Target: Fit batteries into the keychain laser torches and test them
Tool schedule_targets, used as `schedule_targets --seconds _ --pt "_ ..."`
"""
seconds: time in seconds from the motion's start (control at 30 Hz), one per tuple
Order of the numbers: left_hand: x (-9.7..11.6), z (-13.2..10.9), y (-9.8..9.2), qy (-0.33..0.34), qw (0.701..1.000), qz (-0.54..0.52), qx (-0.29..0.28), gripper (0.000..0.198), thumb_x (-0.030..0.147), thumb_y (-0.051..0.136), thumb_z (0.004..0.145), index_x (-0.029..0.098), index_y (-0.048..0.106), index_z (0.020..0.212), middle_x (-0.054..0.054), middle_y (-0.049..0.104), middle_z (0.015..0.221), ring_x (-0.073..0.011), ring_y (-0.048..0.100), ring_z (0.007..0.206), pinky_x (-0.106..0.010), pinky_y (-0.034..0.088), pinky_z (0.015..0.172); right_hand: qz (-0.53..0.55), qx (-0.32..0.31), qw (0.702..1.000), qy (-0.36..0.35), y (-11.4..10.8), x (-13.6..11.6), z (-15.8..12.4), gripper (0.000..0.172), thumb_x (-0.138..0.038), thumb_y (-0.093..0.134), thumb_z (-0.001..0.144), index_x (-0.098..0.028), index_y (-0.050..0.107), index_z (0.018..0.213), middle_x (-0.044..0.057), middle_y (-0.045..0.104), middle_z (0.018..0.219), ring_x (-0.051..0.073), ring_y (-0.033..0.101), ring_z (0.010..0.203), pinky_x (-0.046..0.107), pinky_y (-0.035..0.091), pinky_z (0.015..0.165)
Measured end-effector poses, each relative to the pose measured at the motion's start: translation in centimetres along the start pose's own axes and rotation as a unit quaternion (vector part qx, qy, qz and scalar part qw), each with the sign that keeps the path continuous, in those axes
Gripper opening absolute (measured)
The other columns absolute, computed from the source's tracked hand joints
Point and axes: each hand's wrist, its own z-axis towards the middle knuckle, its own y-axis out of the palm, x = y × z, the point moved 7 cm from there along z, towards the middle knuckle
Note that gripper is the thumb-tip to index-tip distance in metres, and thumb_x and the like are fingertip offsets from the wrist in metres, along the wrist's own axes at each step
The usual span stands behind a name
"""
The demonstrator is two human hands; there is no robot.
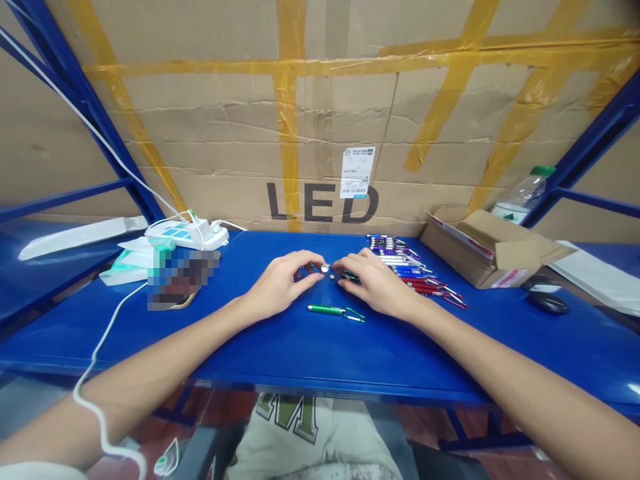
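Small silvery piece (325,268), one: pinched between thumb and fingertip of our left hand (273,283). We judge it light, rigid and slippery; best taken by the rim.

Dark green piece (351,275), one: grasped under the curled fingers of our right hand (377,283), mostly hidden. Probably light and stiff; we would grip its sides.

Small disc (332,277), one: apparently on the counter (280,353), between the hands. Likely easily lost; lift by the edge.

Green tube (325,309), one, with one clip (355,317): on the counter, nearer us than both hands. Presumably smooth and hard; hold mid-length.

Coloured tubes (414,271): purple, silvery, blue, red, right of the right hand; overlapping, so we cannot count them.

Carton (515,272), one: farther right of the right hand.

Power strip (215,237), one: beyond the left hand, leftward.
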Motion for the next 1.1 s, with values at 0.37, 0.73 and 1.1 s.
schedule_targets --seconds 0.37,0.73,1.1 --pt "-0.7 0.0 0.2 -0.05 0.999 0.002 -0.003 0.02 0.033 0.066 0.104 0.023 0.069 0.121 -0.001 0.077 0.105 -0.0164 0.069 0.085 -0.028 0.052 0.075 0.006 -0.031 0.999 0.027 1.1 0.7 -0.1 0.031 -0.016 0.065 0.102 -0.022 0.063 0.133 0.008 0.079 0.113 0.031 0.059 0.101 0.044 0.047 0.088" --pt "-0.5 -0.1 0.6 -0.031 0.999 0.018 -0.037 0.017 0.031 0.065 0.105 0.022 0.069 0.119 -0.003 0.077 0.112 -0.017 0.071 0.089 -0.03 0.054 0.081 0.091 0.106 0.989 0.037 -2.1 -0.4 -0.1 0.031 -0.024 0.062 0.105 -0.026 0.061 0.137 0.007 0.078 0.115 0.03 0.06 0.106 0.045 0.05 0.094" --pt "0.3 -0.4 0.9 0.018 0.997 0.062 -0.034 0.017 0.033 0.065 0.107 0.023 0.069 0.12 -0.003 0.076 0.106 -0.0199 0.07 0.096 -0.033 0.055 0.086 0.143 0.111 0.984 0.003 -2.6 -2.7 -0.4 0.039 -0.032 0.059 0.109 -0.03 0.057 0.147 0.008 0.077 0.117 0.031 0.061 0.106 0.048 0.053 0.093"
